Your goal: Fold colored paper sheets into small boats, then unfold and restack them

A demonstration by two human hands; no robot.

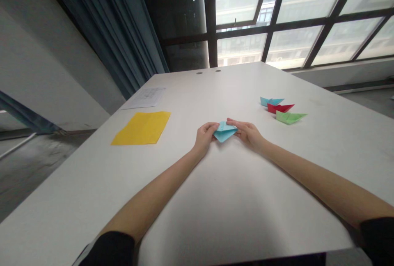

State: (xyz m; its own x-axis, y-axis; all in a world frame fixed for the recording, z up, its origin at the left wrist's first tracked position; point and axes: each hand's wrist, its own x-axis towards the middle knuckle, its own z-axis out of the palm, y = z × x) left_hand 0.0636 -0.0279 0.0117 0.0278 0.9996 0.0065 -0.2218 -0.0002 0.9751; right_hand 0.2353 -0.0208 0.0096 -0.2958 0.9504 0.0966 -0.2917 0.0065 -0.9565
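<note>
A light blue folded paper (225, 132) is held between my two hands over the middle of the white table. Its lower part comes to a blunt point towards me, and a folded band runs along its upper side. My left hand (205, 136) pinches its left end, thumb on top. At the opposite end, my right hand (248, 133) grips the paper, with the fingers laid along its upper right edge. The fingertips beneath the paper are partly hidden.
To the right stand three folded paper boats: a blue one (271, 101), a red one (279, 108) and a green one (290, 117). Yellow paper (141, 129) lies flat on the left, with a printed sheet (146, 97) behind it. The white table (215, 200) reaches towards the windows.
</note>
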